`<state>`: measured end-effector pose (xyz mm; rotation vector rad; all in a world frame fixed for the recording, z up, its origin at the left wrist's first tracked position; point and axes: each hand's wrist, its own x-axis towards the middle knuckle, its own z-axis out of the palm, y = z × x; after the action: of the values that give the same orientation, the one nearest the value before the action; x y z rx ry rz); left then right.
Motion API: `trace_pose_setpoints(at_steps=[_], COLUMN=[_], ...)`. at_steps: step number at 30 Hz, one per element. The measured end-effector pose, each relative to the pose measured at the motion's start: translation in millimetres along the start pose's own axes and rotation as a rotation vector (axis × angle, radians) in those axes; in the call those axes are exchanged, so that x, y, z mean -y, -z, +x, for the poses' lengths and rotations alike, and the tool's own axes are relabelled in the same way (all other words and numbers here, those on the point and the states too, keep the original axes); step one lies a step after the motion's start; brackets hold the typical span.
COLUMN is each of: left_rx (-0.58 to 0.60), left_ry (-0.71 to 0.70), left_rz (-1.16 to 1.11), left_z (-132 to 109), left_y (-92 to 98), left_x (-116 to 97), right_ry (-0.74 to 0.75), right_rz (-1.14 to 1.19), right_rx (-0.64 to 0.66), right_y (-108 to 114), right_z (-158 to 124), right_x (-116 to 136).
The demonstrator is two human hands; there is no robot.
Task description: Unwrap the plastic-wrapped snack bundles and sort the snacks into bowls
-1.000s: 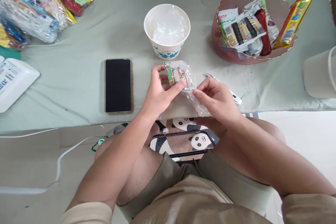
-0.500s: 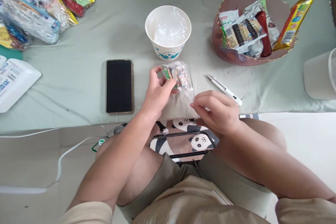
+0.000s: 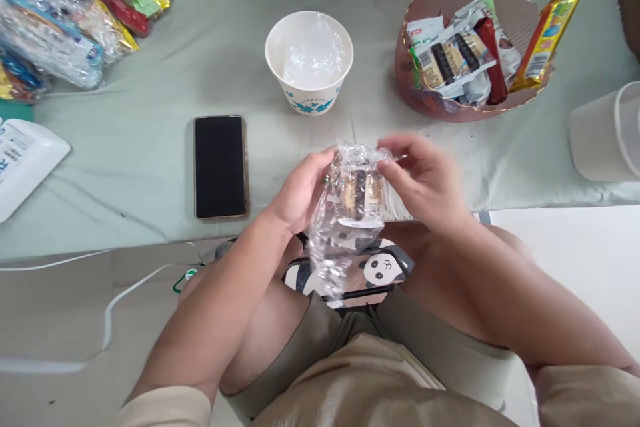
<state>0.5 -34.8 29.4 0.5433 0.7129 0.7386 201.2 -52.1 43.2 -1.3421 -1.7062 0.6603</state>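
Between my hands, over the table's front edge, is a small snack packet [image 3: 361, 193] with a dark band and a barcode. Crinkled clear plastic wrap [image 3: 327, 260] surrounds it and hangs down over my lap. My left hand [image 3: 303, 190] is closed round the left side of the wrapped packet, with its fingers partly hidden behind it. At the upper right, my right hand [image 3: 425, 177], a little blurred, grips the wrap between thumb and fingers. A paper bowl [image 3: 313, 97] with blue print stands just beyond, with clear plastic film [image 3: 317, 57] inside.
A pink ribbed basket [image 3: 425, 97] of packaged snacks stands at the back right. A phone [image 3: 220, 167] lies left of my hands. Several snack packets [image 3: 60, 27] are heaped at the far left, above a white pack [image 3: 30, 160]. At the right edge is a white container [image 3: 595, 140].
The packet has come towards me and turned, so its banded, barcoded face shows. The wrap now hangs loose below it. My right hand has moved up to the packet's top; the cutter is out of sight.
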Motion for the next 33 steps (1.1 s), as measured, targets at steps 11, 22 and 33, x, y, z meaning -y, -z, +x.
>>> trace_pose_setpoints(at_steps=[11,22,33], left_rx=[0.020,-0.067,-0.325], left_ry=[0.075,-0.103,-0.588], left_rz=[0.150,0.075,0.521], left_z=[-2.0,-0.9,9.7], left_y=[1.3,4.0,10.5], left_x=[-2.7,-3.8,13.7], right_ry=[-0.215,-0.421,-0.461], right_rz=[0.177,0.577,0.545], right_rx=[-0.116,-0.310,0.238], right_y=[-0.2,-6.3,-31.3], right_z=[11.3,16.8,-3.0], right_x=[-0.8,-20.7,6.8])
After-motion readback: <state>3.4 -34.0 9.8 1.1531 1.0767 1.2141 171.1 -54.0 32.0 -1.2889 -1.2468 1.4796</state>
